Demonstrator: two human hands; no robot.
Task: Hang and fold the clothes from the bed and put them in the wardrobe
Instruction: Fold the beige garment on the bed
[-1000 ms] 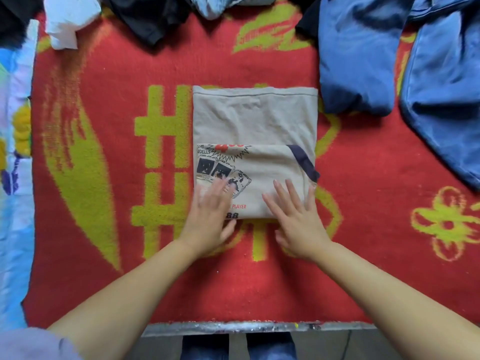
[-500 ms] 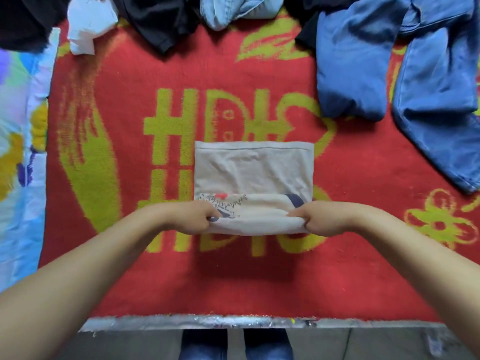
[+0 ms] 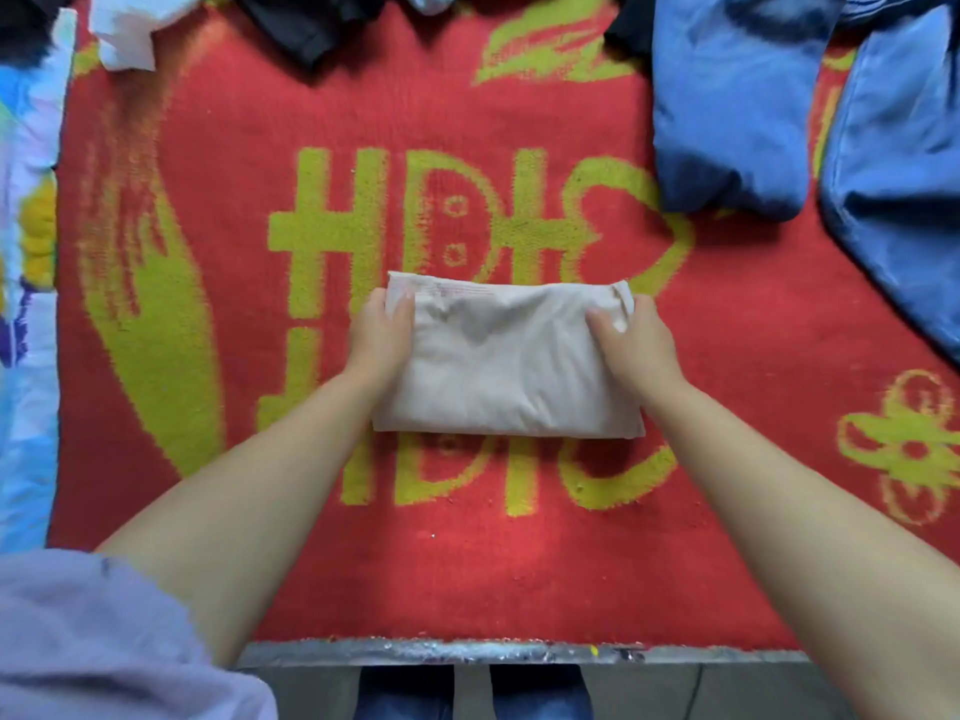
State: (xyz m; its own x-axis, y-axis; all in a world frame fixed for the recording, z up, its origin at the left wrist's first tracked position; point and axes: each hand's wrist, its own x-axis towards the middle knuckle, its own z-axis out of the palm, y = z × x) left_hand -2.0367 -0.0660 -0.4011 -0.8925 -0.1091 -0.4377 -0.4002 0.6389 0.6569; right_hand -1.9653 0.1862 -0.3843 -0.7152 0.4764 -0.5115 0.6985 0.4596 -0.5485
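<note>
Far left: patterned blue sheet [image 3: 26,356] along the edge of the red blanket [image 3: 208,537]. Top left: white cloth [image 3: 130,33], then black garment [image 3: 306,28]. Centre: beige T-shirt [image 3: 509,376], folded into a compact rectangle, lies on the blanket. Left hand [image 3: 379,340] grips its left end, thumb on top; right hand [image 3: 631,345] grips its right end, thumb likewise on top. Top right: blue jeans [image 3: 737,111] heaped.
</note>
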